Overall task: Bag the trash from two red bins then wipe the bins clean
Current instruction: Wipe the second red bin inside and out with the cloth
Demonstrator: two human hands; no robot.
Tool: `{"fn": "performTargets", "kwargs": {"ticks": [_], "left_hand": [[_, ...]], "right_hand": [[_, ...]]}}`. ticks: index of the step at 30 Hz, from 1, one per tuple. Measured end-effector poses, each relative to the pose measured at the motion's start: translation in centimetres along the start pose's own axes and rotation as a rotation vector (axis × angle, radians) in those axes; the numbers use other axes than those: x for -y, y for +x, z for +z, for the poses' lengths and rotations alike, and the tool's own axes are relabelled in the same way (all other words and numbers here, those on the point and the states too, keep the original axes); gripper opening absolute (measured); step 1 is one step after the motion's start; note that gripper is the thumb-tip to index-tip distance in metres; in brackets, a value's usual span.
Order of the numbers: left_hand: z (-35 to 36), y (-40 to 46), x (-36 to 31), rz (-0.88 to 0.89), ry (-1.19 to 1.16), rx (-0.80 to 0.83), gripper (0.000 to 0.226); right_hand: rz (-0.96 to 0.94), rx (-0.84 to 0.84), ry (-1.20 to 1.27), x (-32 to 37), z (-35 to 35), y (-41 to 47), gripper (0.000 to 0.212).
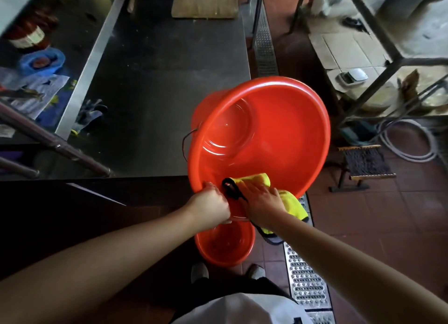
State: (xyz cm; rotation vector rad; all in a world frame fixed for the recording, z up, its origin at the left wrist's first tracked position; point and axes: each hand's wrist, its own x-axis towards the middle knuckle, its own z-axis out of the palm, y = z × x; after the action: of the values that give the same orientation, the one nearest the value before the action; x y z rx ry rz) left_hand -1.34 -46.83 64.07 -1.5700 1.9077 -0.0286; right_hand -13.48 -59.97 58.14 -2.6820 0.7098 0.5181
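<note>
Steel counter (169, 81), glossy round red bin (278, 134), fuzzy yellow cloth (291, 202)

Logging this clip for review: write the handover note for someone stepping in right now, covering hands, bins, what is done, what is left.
Left hand grips the near rim of the tilted big red bin.
Right hand presses the yellow cloth against its near rim.
Smaller red bin stands on the floor below.
Done: the big bin looks empty of trash.
Left: finish wiping it; whether the smaller bin is wiped cannot be told.
</note>
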Motion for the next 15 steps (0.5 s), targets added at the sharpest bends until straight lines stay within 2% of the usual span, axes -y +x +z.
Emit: {"fn": "performTargets", "kwargs": {"ticks": [3, 5, 7, 10, 15], "left_hand": [[-0.3, 0.2, -0.1, 0.029, 0.02, 0.002, 0.064], [-0.5, 0.1, 0.0, -0.031, 0.076, -0.018, 0.064], [-0.5, 0.0, -0.1, -0.059, 0.112, -0.046, 0.053], [-0.5, 0.1, -0.1, -0.011, 0.182, -0.057, 0.035], [-0.1, 0.2, 0.0, 0.011, 0.233, -0.066, 0.03]], "right_hand": [[0.027, -0.008, -0.001, -0.2, -0.2, 2.7, 0.05], [0.036, -0.004, 0.0, -0.3, -0.2, 5.3, 0.046], [0.044, -0.002, 0.01, -0.5, 0.1, 8.1, 0.043], [0.058, 0.008, 0.032, -0.8, 0.9, 12.2, 0.04], [0.064, 0.039, 0.052, -0.8, 1.8, 17.3, 0.05]]}}
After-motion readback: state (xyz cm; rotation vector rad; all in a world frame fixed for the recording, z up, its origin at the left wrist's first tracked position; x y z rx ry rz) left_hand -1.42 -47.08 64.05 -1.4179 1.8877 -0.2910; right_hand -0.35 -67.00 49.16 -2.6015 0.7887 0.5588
